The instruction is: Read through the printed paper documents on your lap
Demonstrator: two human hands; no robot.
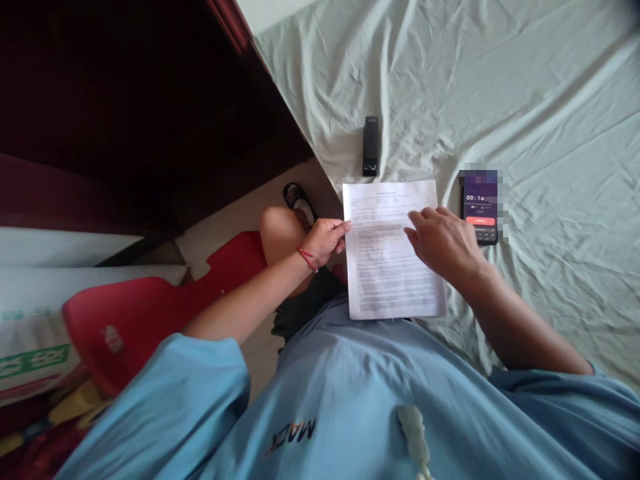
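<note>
A printed sheet of paper (393,267), perhaps more than one layer, lies at the bed's near edge close to my body. My left hand (327,239) pinches its left edge between thumb and fingers. Over the paper's right side is my right hand (443,240), palm down, its fingers a little bent and the thumb apart from the forefinger. Whether those fingertips touch the page I cannot tell. Just beyond the top edge of the paper lies a black stapler (371,147). To the right of my right hand is a phone (481,207) with a timer on its lit screen.
A wrinkled pale green sheet (550,120) covers the bed. On the left stand a dark wooden piece of furniture (125,100) and a red plastic chair (150,313). A white bag with green print (35,360) lies at the far left.
</note>
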